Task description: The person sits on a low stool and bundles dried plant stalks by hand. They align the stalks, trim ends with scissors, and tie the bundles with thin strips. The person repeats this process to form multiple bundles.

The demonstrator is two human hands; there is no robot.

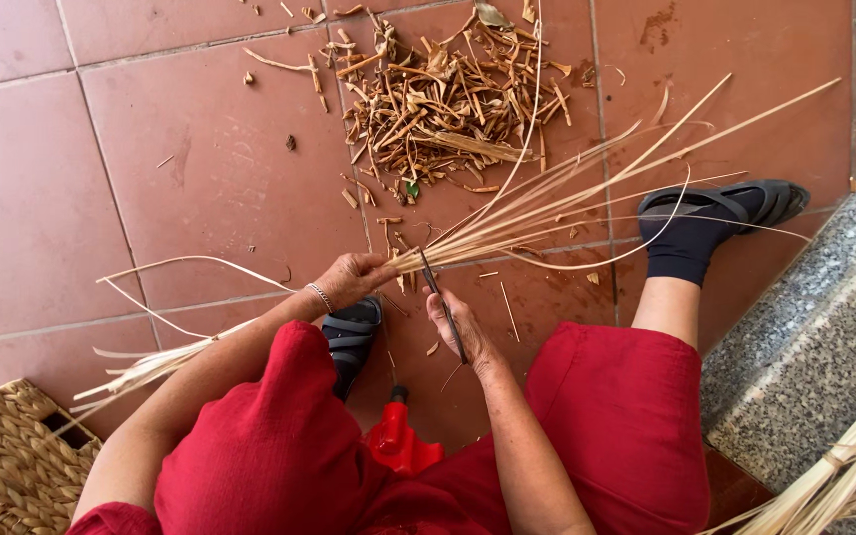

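Head view: left hand (352,280) pinching a bundle of pale strips (547,203) fanned over the tiled floor (151,149); right hand (460,327) closed around a thin dark blade (440,297) set against the bundle's gripped end. Nearby: scrap pile (438,99) beyond the strips, woven basket (7,451) at lower left, stone step (814,337) at right.

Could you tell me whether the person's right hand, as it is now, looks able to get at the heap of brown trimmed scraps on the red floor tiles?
Probably not readily: the right hand holds a thin dark blade against the pale reed strips, and the scrap heap lies well beyond.
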